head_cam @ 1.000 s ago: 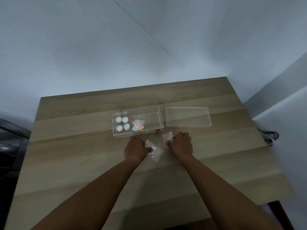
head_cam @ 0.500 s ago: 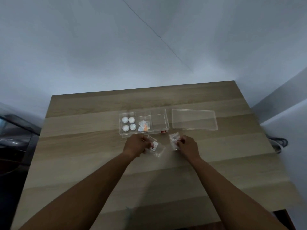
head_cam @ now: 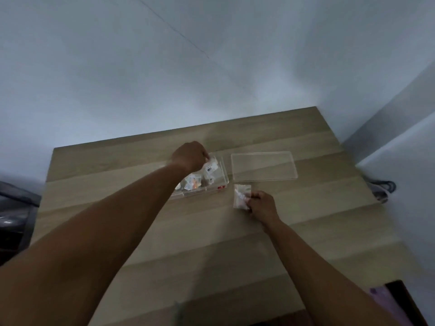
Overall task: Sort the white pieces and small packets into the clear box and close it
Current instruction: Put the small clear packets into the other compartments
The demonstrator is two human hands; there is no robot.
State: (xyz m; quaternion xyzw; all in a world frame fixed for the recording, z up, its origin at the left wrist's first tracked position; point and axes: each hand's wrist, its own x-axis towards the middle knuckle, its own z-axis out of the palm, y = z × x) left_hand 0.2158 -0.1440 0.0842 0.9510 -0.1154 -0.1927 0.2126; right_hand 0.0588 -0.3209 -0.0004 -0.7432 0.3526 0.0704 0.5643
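Observation:
The clear box (head_cam: 223,183) lies open on the wooden table, with a red mark on its front wall. My left hand (head_cam: 190,156) is over the box and holds a small clear packet (head_cam: 211,169) above the right compartment. An orange-and-white packet (head_cam: 192,184) lies in the middle compartment. My left forearm hides the white pieces in the left compartment. My right hand (head_cam: 262,205) rests on the table in front of the box and pinches another small packet (head_cam: 240,196). The clear lid (head_cam: 263,169) lies flat to the right of the box.
The table (head_cam: 317,220) ends at a wall behind and on the right. A dark cable and plug (head_cam: 382,188) lie at the right edge. A dark object (head_cam: 14,215) stands off the left edge.
My left hand lifted its packet from the table in front of the box and carried it over the right compartment. My right hand stayed in place with its packet.

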